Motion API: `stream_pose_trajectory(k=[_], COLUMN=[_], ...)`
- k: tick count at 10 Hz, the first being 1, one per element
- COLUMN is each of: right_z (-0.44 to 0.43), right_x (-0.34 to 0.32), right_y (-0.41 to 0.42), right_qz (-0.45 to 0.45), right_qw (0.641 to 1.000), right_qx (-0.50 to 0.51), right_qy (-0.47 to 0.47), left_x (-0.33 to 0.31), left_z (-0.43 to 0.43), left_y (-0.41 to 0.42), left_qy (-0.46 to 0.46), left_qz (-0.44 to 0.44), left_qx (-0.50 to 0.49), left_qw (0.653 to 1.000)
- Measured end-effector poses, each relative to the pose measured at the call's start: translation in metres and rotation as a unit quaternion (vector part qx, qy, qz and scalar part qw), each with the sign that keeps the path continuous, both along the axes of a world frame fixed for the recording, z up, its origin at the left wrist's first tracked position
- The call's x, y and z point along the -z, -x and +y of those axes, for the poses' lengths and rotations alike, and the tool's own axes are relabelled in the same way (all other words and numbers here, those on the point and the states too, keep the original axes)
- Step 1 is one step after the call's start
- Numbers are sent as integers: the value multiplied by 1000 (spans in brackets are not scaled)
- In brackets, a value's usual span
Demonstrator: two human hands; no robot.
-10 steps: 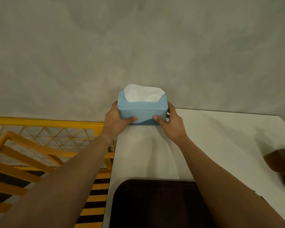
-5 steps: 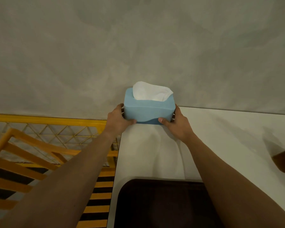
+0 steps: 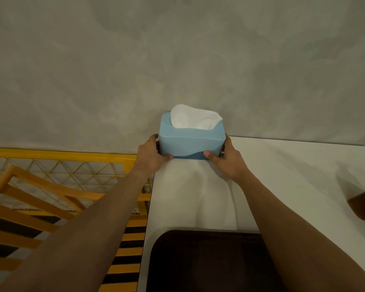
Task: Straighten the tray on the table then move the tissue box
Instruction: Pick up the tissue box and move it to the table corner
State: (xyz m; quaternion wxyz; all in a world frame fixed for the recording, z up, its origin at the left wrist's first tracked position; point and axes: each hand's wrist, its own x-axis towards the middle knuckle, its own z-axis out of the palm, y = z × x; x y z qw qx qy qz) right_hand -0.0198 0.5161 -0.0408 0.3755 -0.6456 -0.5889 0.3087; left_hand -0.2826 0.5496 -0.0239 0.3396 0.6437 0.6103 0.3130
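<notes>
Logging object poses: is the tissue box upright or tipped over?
Upright. The tissue box has its opening on top with a white tissue sticking up, held between the left hand and right hand.

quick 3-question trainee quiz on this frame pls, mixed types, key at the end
1. True or false: the blue tissue box is held by one hand only.
2. Multiple choice: where does the box sit on the white table? A) in the dark tray B) at the far left corner, by the wall C) at the near right edge
3. Fill in: the dark tray lies ____ the person than the box.

Key
1. False: the left hand and the right hand each grip one end, thumbs on the front face.
2. B
3. nearer to
</notes>
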Motion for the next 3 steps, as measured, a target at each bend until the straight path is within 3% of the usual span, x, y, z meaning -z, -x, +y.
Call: stream_pose_trajectory(k=[3], right_z=[-2], right_x=[-10], right_y=[1], right_qz=[-3], right_qw=[1000], right_qx=[-24], right_qy=[20], left_x=[-8], left_z=[-2], left_y=[-1], left_qy=[24], left_qz=[11], left_qx=[18], left_qw=[1000])
